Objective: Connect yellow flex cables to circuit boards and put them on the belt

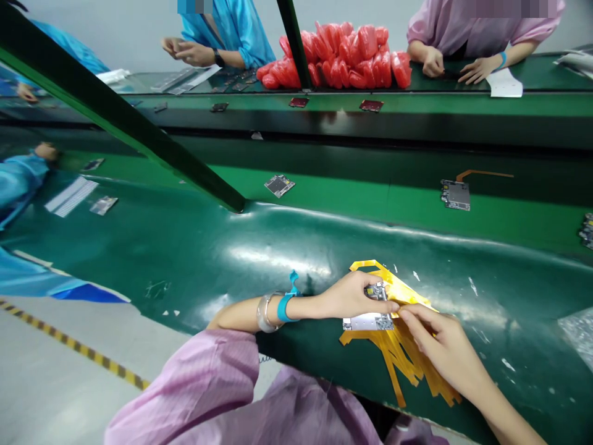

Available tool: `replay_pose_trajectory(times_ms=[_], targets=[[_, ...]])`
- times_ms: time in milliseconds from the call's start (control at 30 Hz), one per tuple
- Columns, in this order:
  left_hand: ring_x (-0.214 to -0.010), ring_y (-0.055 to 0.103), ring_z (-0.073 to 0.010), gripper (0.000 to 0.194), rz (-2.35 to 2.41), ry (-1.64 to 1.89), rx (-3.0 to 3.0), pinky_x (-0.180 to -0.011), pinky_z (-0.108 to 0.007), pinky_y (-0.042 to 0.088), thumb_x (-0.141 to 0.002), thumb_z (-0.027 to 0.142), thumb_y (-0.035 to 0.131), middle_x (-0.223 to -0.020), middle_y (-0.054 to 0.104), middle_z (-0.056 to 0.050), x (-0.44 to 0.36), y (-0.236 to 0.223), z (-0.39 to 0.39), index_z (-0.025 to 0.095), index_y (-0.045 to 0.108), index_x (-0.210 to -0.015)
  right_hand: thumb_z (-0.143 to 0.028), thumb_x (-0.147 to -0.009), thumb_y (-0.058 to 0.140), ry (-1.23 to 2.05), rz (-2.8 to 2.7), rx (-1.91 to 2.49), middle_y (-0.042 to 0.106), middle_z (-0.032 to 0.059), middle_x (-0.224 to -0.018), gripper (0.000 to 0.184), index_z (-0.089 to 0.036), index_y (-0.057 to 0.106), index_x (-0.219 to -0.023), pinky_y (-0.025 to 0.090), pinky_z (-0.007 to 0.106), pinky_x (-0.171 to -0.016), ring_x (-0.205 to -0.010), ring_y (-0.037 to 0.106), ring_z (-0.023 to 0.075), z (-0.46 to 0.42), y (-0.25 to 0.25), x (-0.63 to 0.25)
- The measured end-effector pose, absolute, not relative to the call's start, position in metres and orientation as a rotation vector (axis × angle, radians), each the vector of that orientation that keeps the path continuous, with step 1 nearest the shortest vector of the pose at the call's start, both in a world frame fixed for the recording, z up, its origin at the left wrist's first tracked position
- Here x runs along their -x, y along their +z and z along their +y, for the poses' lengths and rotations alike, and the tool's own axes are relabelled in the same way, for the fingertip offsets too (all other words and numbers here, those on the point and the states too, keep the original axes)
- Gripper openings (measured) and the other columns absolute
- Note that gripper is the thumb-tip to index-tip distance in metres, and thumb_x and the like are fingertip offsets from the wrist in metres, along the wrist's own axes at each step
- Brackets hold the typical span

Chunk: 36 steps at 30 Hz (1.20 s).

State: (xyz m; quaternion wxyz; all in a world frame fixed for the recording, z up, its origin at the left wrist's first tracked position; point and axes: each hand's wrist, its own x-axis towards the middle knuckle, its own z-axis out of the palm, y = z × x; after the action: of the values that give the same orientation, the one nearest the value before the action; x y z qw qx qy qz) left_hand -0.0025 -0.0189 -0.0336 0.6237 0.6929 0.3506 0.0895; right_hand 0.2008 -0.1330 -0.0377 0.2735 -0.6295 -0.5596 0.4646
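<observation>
My left hand [354, 295] is closed on a small circuit board [368, 321], with its thumb and fingers over the board's top right part. My right hand [438, 334] has thumb and forefinger pinched together at the board's right edge, touching the left fingertips. What the right fingers pinch is hidden, though orange shows beside them. Beneath the board and both hands spreads a loose pile of orange flat flex cables [403, 358] on the green work mat [296, 247]. A blue wrist strap and a clear bangle circle my left wrist.
Beyond the mat runs a green conveyor belt [343, 194] carrying a circuit board [279, 185] and another board with an orange flex cable [456, 194]. A green post [185, 167] slants across the left. Co-workers sit opposite, near red wrapped bundles [343, 55]. Clear plastic [579, 334] lies right.
</observation>
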Motion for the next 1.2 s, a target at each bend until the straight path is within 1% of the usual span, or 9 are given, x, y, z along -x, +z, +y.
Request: replay_pose_trajectory(times_ms=[67, 233, 433, 533, 667, 767, 933, 1067, 1200], targets=[[-0.065, 0.046, -0.0105, 0.036, 0.768, 0.231, -1.586, -0.059, -0.024, 0.036, -0.087, 0.05, 0.069, -0.071, 0.056, 0.002, 0.003, -0.033, -0.017, 0.016, 0.066, -0.08, -0.053, -0.102, 0.049, 1.232, -1.43, 1.686, 0.07, 0.0004, -0.068, 0.042, -0.023, 0.078, -0.106, 0.054, 0.027, -0.063, -0.063, 0.067, 0.0187, -0.133, -0.038, -0.203], [-0.067, 0.053, -0.012, 0.037, 0.869, 0.285, -1.607, -0.06, -0.024, 0.04, -0.092, 0.05, 0.06, -0.074, 0.062, 0.0, -0.008, -0.024, 0.01, 0.015, 0.066, -0.081, -0.054, -0.105, 0.044, 0.973, -1.239, 1.721, 0.075, 0.0099, -0.12, 0.047, -0.026, 0.065, -0.137, 0.056, 0.039, -0.095, -0.106, 0.072, 0.0242, -0.126, -0.05, -0.217], [-0.083, 0.068, -0.02, 0.029, 1.151, 0.623, -1.836, -0.073, -0.028, 0.052, -0.094, 0.041, 0.059, -0.093, 0.074, -0.007, -0.044, -0.018, 0.144, 0.013, 0.068, -0.096, -0.052, -0.105, 0.046, 0.809, -1.188, 1.711, 0.065, 0.0138, -0.134, 0.052, -0.025, 0.046, -0.15, 0.054, 0.043, -0.098, -0.118, 0.064, 0.0251, -0.111, -0.079, -0.233], [-0.109, 0.067, -0.0305, 0.034, 1.418, 0.702, -1.931, -0.095, -0.04, 0.052, -0.096, 0.039, 0.058, -0.112, 0.072, -0.018, -0.039, -0.026, 0.212, 0.009, 0.066, -0.111, -0.052, -0.103, 0.049, 0.772, -1.302, 1.785, 0.066, 0.0141, -0.128, 0.049, -0.021, 0.055, -0.14, 0.055, 0.044, -0.094, -0.11, 0.066, 0.0261, -0.107, -0.086, -0.235], [-0.144, 0.041, -0.0351, 0.038, 1.629, 0.79, -2.024, -0.122, -0.05, 0.027, -0.094, 0.02, 0.053, -0.143, 0.054, -0.027, 0.007, -0.044, 0.255, 0.004, 0.056, -0.128, -0.048, -0.102, 0.053, 0.706, -1.542, 1.755, 0.067, 0.0104, -0.122, 0.034, -0.024, 0.068, -0.122, 0.051, 0.044, -0.099, -0.109, 0.064, 0.0267, -0.109, -0.083, -0.227], [-0.145, 0.039, -0.0333, 0.044, 1.649, 0.68, -2.13, -0.126, -0.048, 0.023, -0.086, 0.012, 0.053, -0.146, 0.051, -0.026, 0.061, -0.055, 0.262, 0.003, 0.057, -0.129, -0.044, -0.104, 0.052, 0.673, -1.733, 1.67, 0.068, 0.0095, -0.119, 0.03, -0.026, 0.069, -0.12, 0.048, 0.046, -0.102, -0.116, 0.061, 0.0285, -0.111, -0.082, -0.216], [-0.146, 0.04, -0.033, 0.069, 1.51, 0.303, -2.317, -0.124, -0.049, 0.03, -0.071, 0.005, 0.054, -0.151, 0.051, -0.022, 0.15, -0.061, 0.254, 0.006, 0.054, -0.139, -0.043, -0.107, 0.047, 0.531, -1.924, 1.655, 0.072, 0.01, -0.11, 0.032, -0.025, 0.072, -0.112, 0.045, 0.046, -0.089, -0.104, 0.064, 0.0299, -0.109, -0.092, -0.204], [-0.147, 0.042, -0.0312, 0.078, 1.396, 0.049, -2.421, -0.124, -0.049, 0.03, -0.07, 0.004, 0.053, -0.153, 0.052, -0.018, 0.188, -0.064, 0.247, 0.013, 0.05, -0.147, -0.045, -0.108, 0.044, 0.511, -1.946, 1.666, 0.075, 0.0077, -0.104, 0.035, -0.024, 0.07, -0.097, 0.04, 0.043, -0.083, -0.098, 0.065, 0.0285, -0.104, -0.098, -0.206], [-0.16, 0.013, -0.0322, 0.088, 1.339, -0.016, -2.51, -0.126, -0.052, 0.022, -0.073, 0.004, 0.052, -0.171, 0.022, -0.016, 0.189, -0.071, 0.251, 0.016, 0.033, -0.158, -0.048, -0.108, 0.044, 0.516, -1.933, 1.649, 0.08, 0.0053, -0.103, 0.039, -0.026, 0.074, -0.097, 0.036, 0.045, -0.086, -0.096, 0.068, 0.0276, -0.105, -0.095, -0.215]])
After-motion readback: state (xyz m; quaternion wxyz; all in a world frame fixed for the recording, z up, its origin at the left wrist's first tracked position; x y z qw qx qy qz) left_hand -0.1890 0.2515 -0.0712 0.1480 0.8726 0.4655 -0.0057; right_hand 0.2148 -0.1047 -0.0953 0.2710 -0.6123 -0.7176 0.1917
